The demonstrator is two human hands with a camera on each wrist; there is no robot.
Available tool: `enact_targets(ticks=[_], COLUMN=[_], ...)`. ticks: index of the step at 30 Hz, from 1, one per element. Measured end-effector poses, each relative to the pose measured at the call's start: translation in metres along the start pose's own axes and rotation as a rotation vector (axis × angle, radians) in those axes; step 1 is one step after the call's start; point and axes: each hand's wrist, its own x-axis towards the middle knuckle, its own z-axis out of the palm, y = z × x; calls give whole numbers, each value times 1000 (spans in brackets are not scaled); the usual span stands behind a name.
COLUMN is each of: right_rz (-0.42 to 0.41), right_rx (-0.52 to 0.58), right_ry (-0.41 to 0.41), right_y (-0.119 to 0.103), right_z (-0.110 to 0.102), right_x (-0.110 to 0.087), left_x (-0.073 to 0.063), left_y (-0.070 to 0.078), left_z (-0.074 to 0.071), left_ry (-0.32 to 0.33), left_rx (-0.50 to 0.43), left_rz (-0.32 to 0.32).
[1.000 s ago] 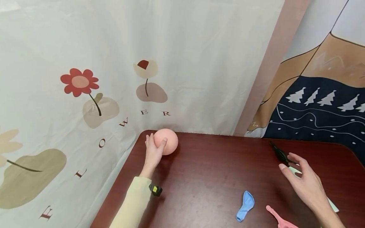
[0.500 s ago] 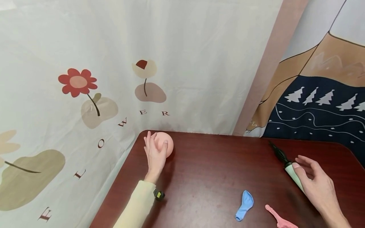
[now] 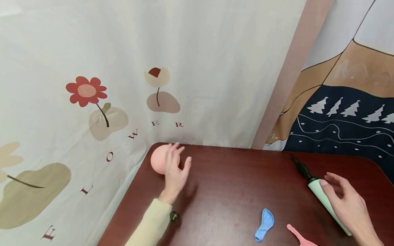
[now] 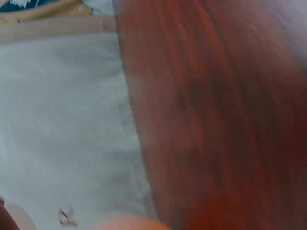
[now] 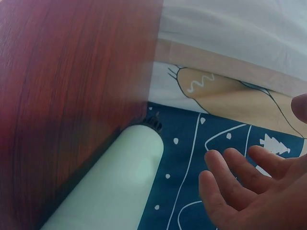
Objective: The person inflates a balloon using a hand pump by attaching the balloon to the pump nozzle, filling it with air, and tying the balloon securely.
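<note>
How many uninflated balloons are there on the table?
2: the blue balloon, low in the head view, right of centre, and the pink balloon to its right, cut off by the bottom edge. Others may be hidden below.

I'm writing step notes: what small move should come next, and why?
Probably close the right hand round the pale-green, black-tipped cylinder: it lies right beside that hand, whose fingers are apart from it in the right-wrist view.

Pink ball [image 3: 158, 159], mint pump [image 3: 325, 200], blue balloon [image 3: 266, 221].
</note>
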Motion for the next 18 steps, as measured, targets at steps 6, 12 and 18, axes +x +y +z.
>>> enact_targets(ticks=[6,12,18], right_rz=[48,40,4], right_rx=[-42,-79,-93], right_ry=[-41,-64,-68], right_y=[1,7,14], right_z=[-5,-6,-4], right_x=[4,5,5], left_x=[-15,-52,-73], left_y=[46,99,136], left_z=[29,58,78], left_ry=[-269,-700,-1042], left_rx=[0,145,325], left_rz=[154,258,301])
